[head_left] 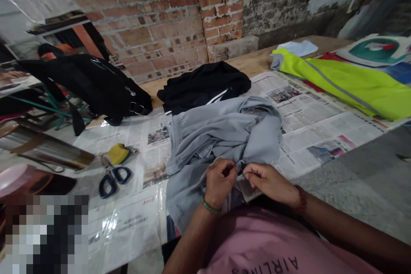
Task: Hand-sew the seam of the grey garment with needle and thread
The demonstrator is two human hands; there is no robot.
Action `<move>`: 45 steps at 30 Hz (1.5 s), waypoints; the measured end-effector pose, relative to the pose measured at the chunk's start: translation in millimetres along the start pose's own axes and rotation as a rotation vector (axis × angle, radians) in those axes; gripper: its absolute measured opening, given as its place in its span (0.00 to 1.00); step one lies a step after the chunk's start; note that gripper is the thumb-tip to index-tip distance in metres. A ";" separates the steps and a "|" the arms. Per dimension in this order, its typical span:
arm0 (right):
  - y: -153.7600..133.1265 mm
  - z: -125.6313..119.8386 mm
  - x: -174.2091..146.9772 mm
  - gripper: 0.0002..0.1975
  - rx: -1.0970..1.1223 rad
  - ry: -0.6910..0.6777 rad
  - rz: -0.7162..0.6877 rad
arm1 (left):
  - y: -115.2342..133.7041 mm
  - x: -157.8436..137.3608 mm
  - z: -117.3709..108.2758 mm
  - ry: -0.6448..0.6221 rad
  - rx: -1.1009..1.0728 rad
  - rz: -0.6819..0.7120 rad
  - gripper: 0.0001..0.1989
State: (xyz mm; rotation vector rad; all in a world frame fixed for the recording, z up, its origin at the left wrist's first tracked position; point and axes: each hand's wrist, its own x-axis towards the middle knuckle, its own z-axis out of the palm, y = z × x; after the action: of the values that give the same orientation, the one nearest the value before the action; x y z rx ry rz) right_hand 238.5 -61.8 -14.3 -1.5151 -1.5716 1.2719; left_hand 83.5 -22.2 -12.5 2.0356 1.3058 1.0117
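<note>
A grey garment (221, 132) lies bunched on the newspaper-covered table in front of me, its near edge hanging toward my lap. My left hand (218, 184), with a green bead bracelet on the wrist, is closed in a pinch on the garment's near edge. Close beside it, my right hand (269, 183) is also closed, thumb and forefinger pinching at the same spot. Between the fingertips shows a small dark bit of the garment, too small to make out. Scissors (113, 180) with dark blue handles rest to the left, beside a small yellow and dark object (117, 154).
Black clothing (205, 85) lies behind the grey garment, with a black bag (105, 87) to its left. A metal flask (51, 145) and a pink-lidded jar (35, 182) are at left. A neon-yellow garment (346, 83) and an iron (375, 50) occupy the right. Brick wall (154, 30) stands behind.
</note>
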 end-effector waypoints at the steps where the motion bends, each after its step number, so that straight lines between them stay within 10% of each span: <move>1: 0.0 0.2 0.3 0.08 -0.001 0.003 0.002 | -0.4 -0.1 0.1 -0.003 0.001 0.009 0.03; 45: -1.8 13.7 4.8 0.10 -0.217 0.209 -0.246 | -6.5 -2.3 -1.4 -0.005 0.070 0.303 0.06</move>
State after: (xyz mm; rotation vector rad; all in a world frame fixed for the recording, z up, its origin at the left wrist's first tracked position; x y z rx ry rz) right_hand 224.6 -60.0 -18.4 -1.4749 -1.7354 0.8017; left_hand 78.4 -21.6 -17.2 2.3369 1.0627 1.1026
